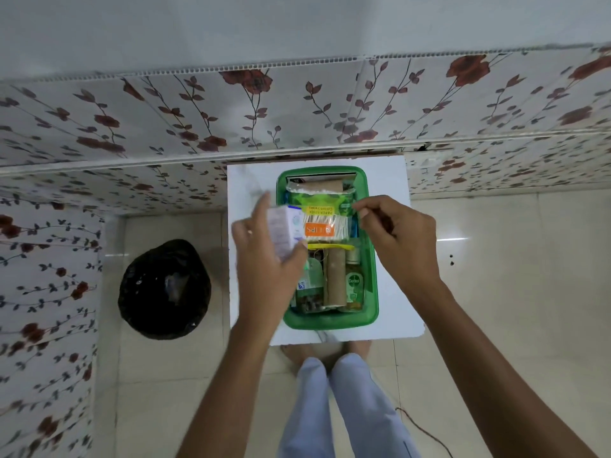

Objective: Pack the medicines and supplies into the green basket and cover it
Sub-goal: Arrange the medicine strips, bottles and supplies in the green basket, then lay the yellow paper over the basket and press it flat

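Observation:
The green basket [370,285] stands on a small white table [393,180] and holds several supplies. A pack of cotton swabs [325,226] with an orange label lies across its middle, over a green packet [322,196]. A brown roll [335,279] and a Dettol bottle [354,285] lie at the near end. My left hand [264,259] grips a small white medicine box [284,231] over the basket's left rim. My right hand [396,233] hovers over the right rim, thumb and forefinger pinched, nothing visible in them. No cover is in view.
A black-lined bin [165,289] sits on the tiled floor left of the table. A floral-patterned wall [297,107] runs behind and to the left. My feet and legs [334,391] stand at the table's near edge. A thin cord [426,431] lies on the floor at right.

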